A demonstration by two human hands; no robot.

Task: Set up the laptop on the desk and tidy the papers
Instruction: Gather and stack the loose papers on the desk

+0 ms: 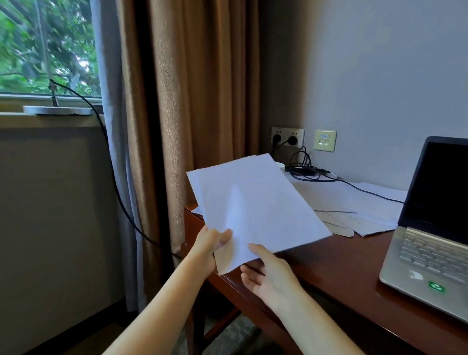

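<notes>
Here, the left hand [213, 244] pinches the near-left corner of a thin sheaf of papers [255, 203] (flat, smooth white rectangles), thumb on top and fingers beneath. The right hand [269, 277] pinches the near edge just beside it, thumb over, fingers under. The sheaf is held tilted above the left end of the glossy dark-wood desk [338, 258]. Beyond the grip and to its right, loose sheets [368, 209] lie fanned on the desk — a black cable [362, 190] crosses them. Farther right stands the open silver laptop [438, 222], its screen dark.
</notes>
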